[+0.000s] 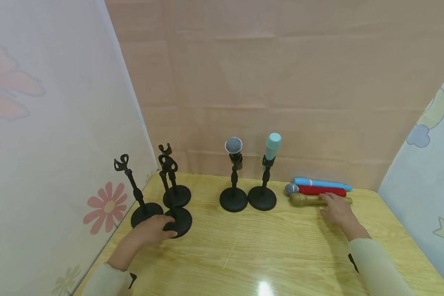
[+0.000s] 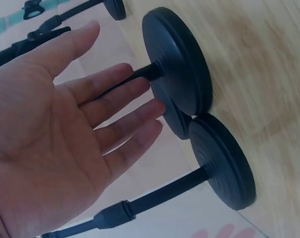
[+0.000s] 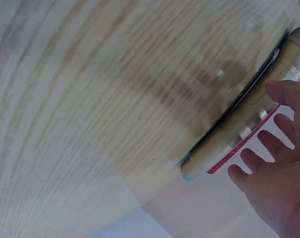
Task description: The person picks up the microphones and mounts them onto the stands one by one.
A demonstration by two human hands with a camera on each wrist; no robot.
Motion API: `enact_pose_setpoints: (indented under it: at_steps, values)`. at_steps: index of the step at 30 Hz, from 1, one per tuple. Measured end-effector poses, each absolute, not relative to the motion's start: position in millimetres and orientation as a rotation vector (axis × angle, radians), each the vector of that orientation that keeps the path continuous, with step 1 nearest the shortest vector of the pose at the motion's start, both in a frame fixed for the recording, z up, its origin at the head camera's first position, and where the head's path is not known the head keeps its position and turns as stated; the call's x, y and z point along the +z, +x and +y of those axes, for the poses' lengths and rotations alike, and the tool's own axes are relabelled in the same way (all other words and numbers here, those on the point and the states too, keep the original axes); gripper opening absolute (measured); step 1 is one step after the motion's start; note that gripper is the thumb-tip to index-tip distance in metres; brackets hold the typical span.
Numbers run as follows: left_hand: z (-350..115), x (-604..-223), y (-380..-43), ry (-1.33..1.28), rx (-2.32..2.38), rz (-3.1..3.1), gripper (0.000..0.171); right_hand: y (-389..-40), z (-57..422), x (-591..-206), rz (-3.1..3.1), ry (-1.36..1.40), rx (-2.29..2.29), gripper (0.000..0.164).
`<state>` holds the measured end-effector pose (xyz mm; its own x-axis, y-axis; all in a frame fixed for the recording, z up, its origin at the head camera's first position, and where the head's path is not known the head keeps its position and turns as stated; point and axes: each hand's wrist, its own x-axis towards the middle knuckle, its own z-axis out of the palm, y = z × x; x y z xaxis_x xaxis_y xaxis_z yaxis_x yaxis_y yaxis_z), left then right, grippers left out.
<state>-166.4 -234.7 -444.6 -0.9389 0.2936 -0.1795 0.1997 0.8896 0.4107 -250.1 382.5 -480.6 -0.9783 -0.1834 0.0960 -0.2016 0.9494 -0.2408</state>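
My left hand (image 1: 153, 229) is at the base of the front black microphone stand (image 1: 179, 222) on the left. In the left wrist view its fingers are spread and nearly straight, around no part of the stand; contact is unclear. Two more black stands, one left (image 1: 146, 213) and one behind (image 1: 177, 196), have empty clips. On the right, my right hand (image 1: 338, 211) hovers at a gold microphone (image 1: 305, 200), fingers apart. The right wrist view shows the thumb beside or touching the gold body (image 3: 239, 119). A red microphone (image 1: 320, 190) and a blue one (image 1: 318, 183) lie behind it.
In the middle, one stand (image 1: 234, 200) holds a silver-headed microphone (image 1: 233, 145) and another stand (image 1: 262, 199) a mint-green one (image 1: 273, 142). The wooden table (image 1: 244, 246) meets a brown paper backdrop (image 1: 299, 82) behind and patterned side walls.
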Motion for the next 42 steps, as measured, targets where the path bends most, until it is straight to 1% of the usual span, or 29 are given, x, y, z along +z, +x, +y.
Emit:
enact_pose_setpoints:
  at_steps: [6, 10, 17, 22, 28, 32, 35, 39, 42]
  values:
    - [-238.0, -442.0, -168.9, 0.352, 0.561, 2.859, 0.048, -250.4, 382.8, -482.4, -3.017, 0.329, 0.369, 0.059]
    - [-241.7, -449.3, -175.1, 0.374, 0.55, 2.88, 0.051, -250.7, 383.3, -483.3, -3.013, 0.347, 0.349, 0.058]
    - [-247.4, -466.0, -192.5, 0.42, 0.552, 2.887, 0.061, -249.3, 384.4, -484.7, -3.022, 0.363, 0.363, 0.058]
    - [-251.0, -474.2, -203.0, 0.395, 0.611, 2.843, 0.072, -251.2, 384.9, -484.9, -3.025, 0.361, 0.35, 0.058]
    - [-259.3, -484.0, -213.5, 0.418, 0.633, 2.804, 0.08, -257.2, 383.4, -481.2, -3.048, 0.367, 0.292, 0.052]
    - [-264.0, -490.1, -219.4, 0.459, 0.658, 2.801, 0.079, -260.7, 381.6, -478.4, -3.058, 0.356, 0.256, 0.048]
    - [-264.9, -491.7, -221.3, 0.5, 0.692, 2.81, 0.074, -261.7, 380.5, -478.4, -3.059, 0.348, 0.247, 0.046]
    - [-262.8, -492.9, -220.8, 0.509, 0.714, 2.83, 0.067, -262.3, 380.6, -484.6, -3.106, 0.327, 0.268, 0.041]
    - [-258.2, -494.5, -218.8, 0.506, 0.696, 2.847, 0.068, -261.7, 381.8, -492.4, -3.165, 0.287, 0.298, 0.04]
